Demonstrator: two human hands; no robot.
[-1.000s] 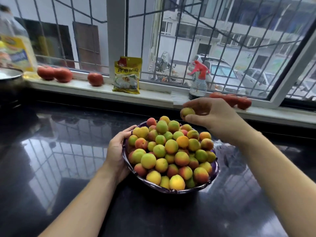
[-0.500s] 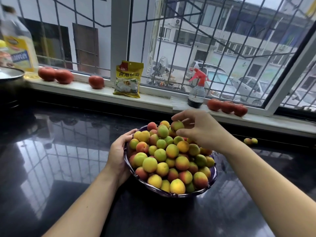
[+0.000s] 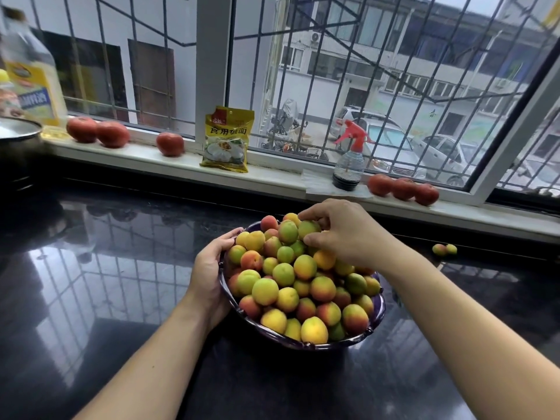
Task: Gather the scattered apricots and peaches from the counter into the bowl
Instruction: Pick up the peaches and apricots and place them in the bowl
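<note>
The right hand's fingers (image 3: 312, 218) curl over a greenish fruit (image 3: 308, 229) at the far top of the heap, thumb under its near side, so the right hand (image 3: 342, 234) pinches it against the pile. The fruit is roundish; no long axis can be told. The left hand (image 3: 209, 268) cups the left rim of the bowl (image 3: 377, 321), fingers wrapped round the edge and fingertips touching the outer fruit. The bowl, dark purple, stands on the black glossy counter (image 3: 106, 298) and is heaped well above its rim with apricots and peaches (image 3: 291, 286). Two small loose fruit (image 3: 444, 250) lie touching each other at the counter's far right, just under the windowsill (image 3: 272, 177), well apart from the bowl. Bare counter lies left, right and in front of the bowl. On the sill stand tomatoes (image 3: 98, 133), a yellow packet (image 3: 225, 140) and a spray bottle (image 3: 348, 159)
</note>
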